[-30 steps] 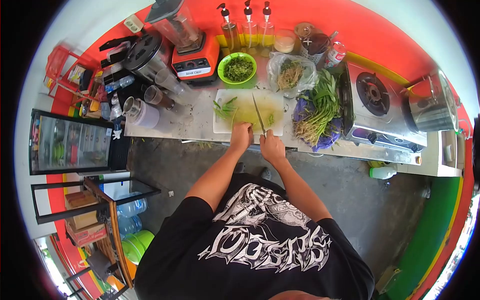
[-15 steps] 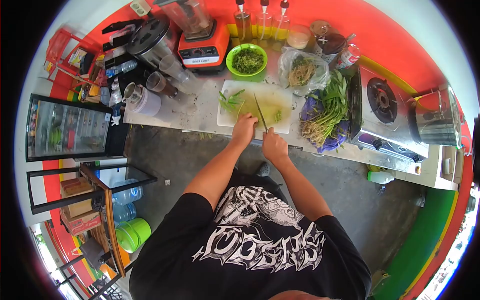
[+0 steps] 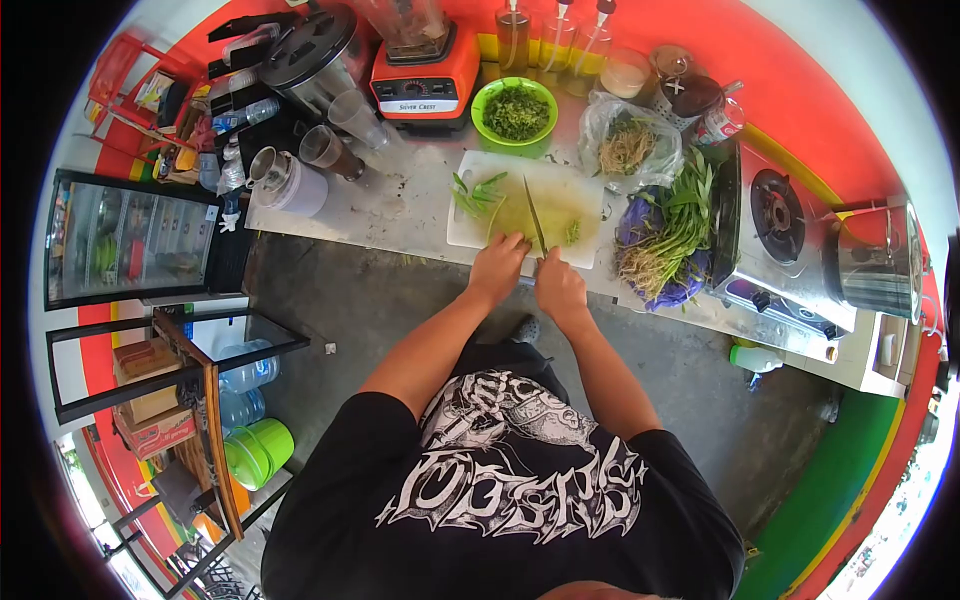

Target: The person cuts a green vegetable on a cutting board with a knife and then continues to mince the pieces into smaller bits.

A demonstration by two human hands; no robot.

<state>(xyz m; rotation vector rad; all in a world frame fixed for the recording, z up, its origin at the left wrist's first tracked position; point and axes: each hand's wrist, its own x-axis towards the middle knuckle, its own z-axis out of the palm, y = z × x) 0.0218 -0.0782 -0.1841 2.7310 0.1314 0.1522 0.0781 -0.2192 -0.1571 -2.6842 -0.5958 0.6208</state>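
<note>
A white cutting board lies near the counter's front edge. Wrapped round the handle of a knife is my right hand, with the blade pointing away over the board. My left hand rests at the board's front edge, left of the knife, its fingers bent; whatever they press on is too small to make out. Green leaves lie on the board's left part, and a small chopped green pile sits right of the blade. Beyond the board is a green bowl of chopped greens.
Rooted greens on purple plastic lie right of the board, beside a gas stove. A plastic bag with roots, a red blender, bottles and cups stand behind and left. A steel pot is far right.
The view has shifted slightly, so the counter items appear further right. Both hands remain at the board's front edge, and the knife is still in my right hand.
</note>
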